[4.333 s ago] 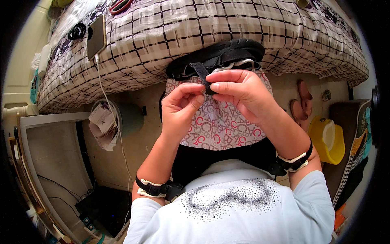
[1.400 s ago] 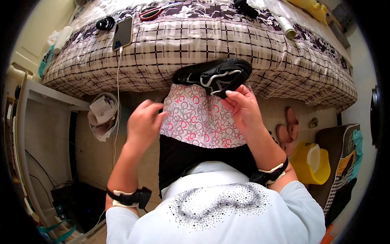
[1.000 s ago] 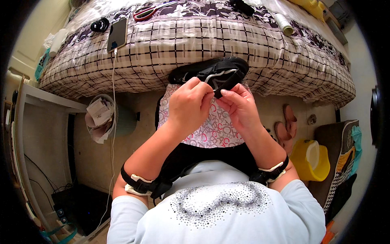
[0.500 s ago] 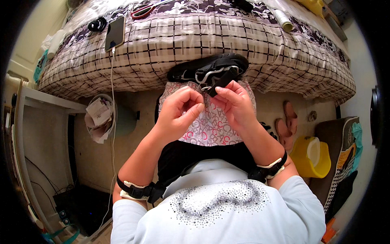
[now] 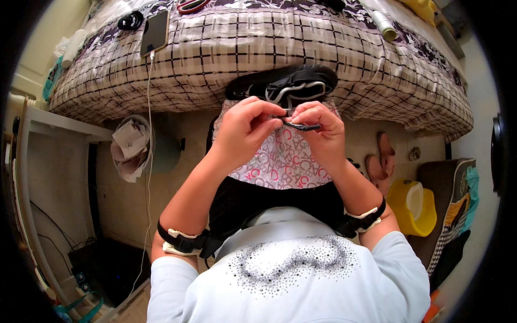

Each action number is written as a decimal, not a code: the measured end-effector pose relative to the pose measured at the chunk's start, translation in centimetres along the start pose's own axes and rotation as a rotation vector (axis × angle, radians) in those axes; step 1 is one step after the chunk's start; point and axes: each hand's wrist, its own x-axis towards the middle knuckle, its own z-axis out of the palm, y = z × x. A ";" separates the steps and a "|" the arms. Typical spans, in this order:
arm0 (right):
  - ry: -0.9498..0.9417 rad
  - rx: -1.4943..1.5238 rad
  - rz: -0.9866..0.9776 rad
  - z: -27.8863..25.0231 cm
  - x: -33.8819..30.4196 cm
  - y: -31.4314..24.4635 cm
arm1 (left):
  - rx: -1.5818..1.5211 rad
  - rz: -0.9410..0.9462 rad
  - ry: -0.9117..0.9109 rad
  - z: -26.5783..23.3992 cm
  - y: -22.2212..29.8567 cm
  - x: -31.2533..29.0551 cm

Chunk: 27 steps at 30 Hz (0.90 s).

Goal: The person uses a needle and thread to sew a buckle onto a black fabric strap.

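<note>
Both hands meet at chest height: my left hand [image 5: 245, 132] pinches one end of a thin black strap [image 5: 301, 126], my right hand [image 5: 320, 134] pinches the other — held close so I can see the small piece. Beneath lies pink-patterned cloth [image 5: 280, 161] on my lap; a black bundle [image 5: 283, 83] rests on the bed [image 5: 242, 43] edge.
</note>
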 end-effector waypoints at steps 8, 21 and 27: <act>-0.043 0.001 0.030 -0.2 0.0 -0.2 | 0.094 0.114 0.110 0.2 -0.8 0.7; -0.002 0.132 0.127 -0.2 -0.2 0.4 | 0.421 0.101 0.412 -2.1 -3.2 0.9; 0.013 0.144 0.141 -0.1 -0.2 0.6 | 0.330 0.148 0.332 -1.2 -1.9 -1.2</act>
